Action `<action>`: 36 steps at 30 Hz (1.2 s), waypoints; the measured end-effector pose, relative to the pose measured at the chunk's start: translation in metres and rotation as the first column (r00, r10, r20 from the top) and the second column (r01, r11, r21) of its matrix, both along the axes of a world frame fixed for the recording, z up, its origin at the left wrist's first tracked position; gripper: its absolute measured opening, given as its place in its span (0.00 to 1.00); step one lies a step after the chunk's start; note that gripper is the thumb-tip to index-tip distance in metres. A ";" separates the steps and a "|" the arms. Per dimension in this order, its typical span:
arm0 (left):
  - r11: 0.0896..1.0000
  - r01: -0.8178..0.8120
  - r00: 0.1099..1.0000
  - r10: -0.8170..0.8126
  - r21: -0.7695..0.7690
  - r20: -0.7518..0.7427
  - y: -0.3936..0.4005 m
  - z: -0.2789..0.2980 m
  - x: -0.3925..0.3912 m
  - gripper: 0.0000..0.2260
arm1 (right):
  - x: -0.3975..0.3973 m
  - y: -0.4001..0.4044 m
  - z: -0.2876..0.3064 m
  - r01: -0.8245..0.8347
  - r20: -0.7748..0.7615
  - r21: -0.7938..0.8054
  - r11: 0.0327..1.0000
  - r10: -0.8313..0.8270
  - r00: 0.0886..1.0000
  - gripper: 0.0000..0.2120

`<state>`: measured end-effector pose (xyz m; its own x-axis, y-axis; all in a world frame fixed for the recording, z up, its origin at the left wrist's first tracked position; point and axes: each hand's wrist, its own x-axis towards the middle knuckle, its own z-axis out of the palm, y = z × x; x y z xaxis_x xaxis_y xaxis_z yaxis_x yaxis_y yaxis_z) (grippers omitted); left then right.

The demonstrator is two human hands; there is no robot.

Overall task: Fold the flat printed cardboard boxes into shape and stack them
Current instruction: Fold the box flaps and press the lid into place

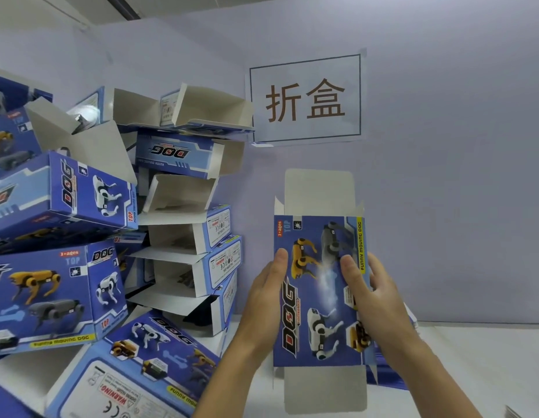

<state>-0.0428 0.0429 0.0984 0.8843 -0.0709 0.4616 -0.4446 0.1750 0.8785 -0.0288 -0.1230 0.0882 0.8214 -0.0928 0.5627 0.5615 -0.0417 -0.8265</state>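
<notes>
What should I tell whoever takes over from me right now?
Left hand: grips the left edge of the blue printed flat cardboard box, thumb on its front.
Right hand: grips its right edge, thumb on the front.
The box is held upright in front of the wall, still flat, top and bottom flaps open.
Done: many folded blue boxes lie in an untidy pile on the left, some with open ends.
Left: open this box into shape, tuck its flaps, add it to the pile.

Pale lilac wall [443,146] w/ taped paper sign [305,98], brown characters; white tabletop [473,357] below; ceiling strip top left.
</notes>
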 end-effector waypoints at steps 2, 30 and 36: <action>0.994 0.063 0.998 -0.063 -0.084 0.006 0.004 0.005 -0.005 0.13 | -0.001 0.002 -0.001 0.037 -0.003 -0.037 0.999 -0.037 0.999 0.37; 0.969 -0.224 0.974 0.226 -0.108 0.012 -0.010 0.004 -0.007 0.36 | -0.002 0.012 -0.001 0.072 0.130 0.034 0.997 -0.076 0.989 0.17; 0.954 -0.296 0.952 0.298 -0.049 0.064 -0.007 0.000 0.000 0.14 | -0.003 0.015 0.001 0.077 0.120 0.003 0.997 -0.077 0.990 0.21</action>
<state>-0.0426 0.0361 0.0982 0.8281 0.2089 0.5202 -0.5415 0.0586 0.8386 -0.0321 -0.1080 0.0895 0.7384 -0.1519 0.6570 0.6516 -0.0902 -0.7532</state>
